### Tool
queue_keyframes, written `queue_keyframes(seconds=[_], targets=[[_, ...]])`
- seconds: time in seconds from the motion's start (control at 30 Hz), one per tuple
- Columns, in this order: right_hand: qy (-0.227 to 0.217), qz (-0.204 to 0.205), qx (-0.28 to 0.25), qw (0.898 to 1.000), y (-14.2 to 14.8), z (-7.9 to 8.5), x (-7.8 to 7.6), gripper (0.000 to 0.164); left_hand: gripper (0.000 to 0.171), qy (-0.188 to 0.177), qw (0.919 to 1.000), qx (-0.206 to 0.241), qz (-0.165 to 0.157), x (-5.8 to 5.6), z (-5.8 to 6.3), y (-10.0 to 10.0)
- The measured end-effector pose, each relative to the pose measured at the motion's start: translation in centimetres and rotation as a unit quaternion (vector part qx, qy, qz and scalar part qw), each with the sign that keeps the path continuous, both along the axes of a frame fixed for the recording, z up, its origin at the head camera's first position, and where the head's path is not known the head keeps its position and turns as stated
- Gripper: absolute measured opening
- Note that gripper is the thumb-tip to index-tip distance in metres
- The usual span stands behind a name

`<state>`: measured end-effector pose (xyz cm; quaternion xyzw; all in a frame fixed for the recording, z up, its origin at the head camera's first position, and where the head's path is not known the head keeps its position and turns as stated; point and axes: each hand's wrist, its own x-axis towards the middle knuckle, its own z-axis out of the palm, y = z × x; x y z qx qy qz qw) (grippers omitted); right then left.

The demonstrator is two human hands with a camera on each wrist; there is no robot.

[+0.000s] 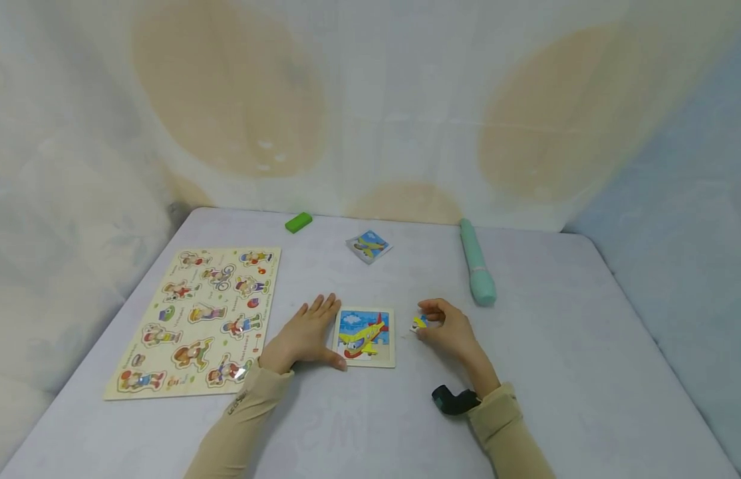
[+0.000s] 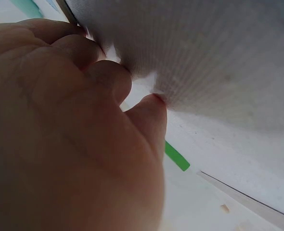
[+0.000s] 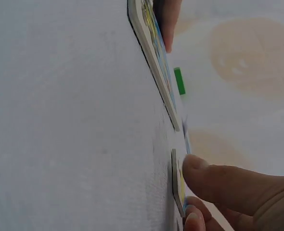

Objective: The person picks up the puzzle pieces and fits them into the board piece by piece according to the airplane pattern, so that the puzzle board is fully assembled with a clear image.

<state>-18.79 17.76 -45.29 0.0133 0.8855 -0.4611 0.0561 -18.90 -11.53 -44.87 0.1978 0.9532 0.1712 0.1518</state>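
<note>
In the head view, a small wooden jigsaw puzzle (image 1: 370, 363) with a yellow airplane on blue sky lies flat on the table. My left hand (image 1: 302, 337) rests at its left edge with fingers spread and thumb by the lower left corner. To the right of the puzzle, my right hand (image 1: 451, 330) pinches a small puzzle piece (image 1: 418, 324), yellow, blue and white. From the right wrist, the thumb shows on the face of that puzzle piece (image 3: 176, 180), with fingertips at its edge, close to the tabletop. The left wrist view hides the puzzle mostly behind the hand.
A large wooden board (image 1: 215, 319) of cartoon figures lies at the left. Toward the back are a green block (image 1: 298, 222) and a small airplane picture (image 1: 369, 246). A rolled mint-green bundle (image 1: 477, 266) lies at the right, beyond my right hand.
</note>
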Motion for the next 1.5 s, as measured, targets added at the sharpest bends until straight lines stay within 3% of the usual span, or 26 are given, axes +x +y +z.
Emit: queue_keyframes(seconds=[0.2, 0.37, 0.57, 0.8, 1.03, 1.5], targets=[[0.015, 0.032, 0.032, 0.999, 0.4, -0.1, -0.1, 0.048, 0.122, 0.002, 1.0, 0.003, -0.004, 0.0, 0.0, 0.1], [0.033, 0.037, 0.023, 0.998, 0.0, -0.5, 0.0, 0.042, 0.122, 0.003, 1.0, -0.001, -0.002, -0.1, -0.1, -0.1], [0.011, 0.006, -0.055, 0.998, -0.4, -0.7, -0.1, 0.027, 0.122, 0.001, 1.0, 0.004, 0.0, 0.0, -0.2, -0.2], [-0.048, 0.024, -0.147, 0.988, -1.8, -0.2, 0.4, 0.027, 0.122, 0.002, 1.0, 0.004, 0.0, 0.0, 0.0, -0.2], [-0.079, 0.03, -0.105, 0.991, -3.7, -0.3, 1.0, 0.027, 0.122, 0.003, 1.0, -0.001, 0.0, 0.0, 0.1, 0.0], [-0.025, 0.061, -0.043, 0.997, -5.4, -0.3, 2.1, 0.026, 0.121, -0.001, 1.0, 0.001, -0.001, 0.1, 0.4, 0.0]])
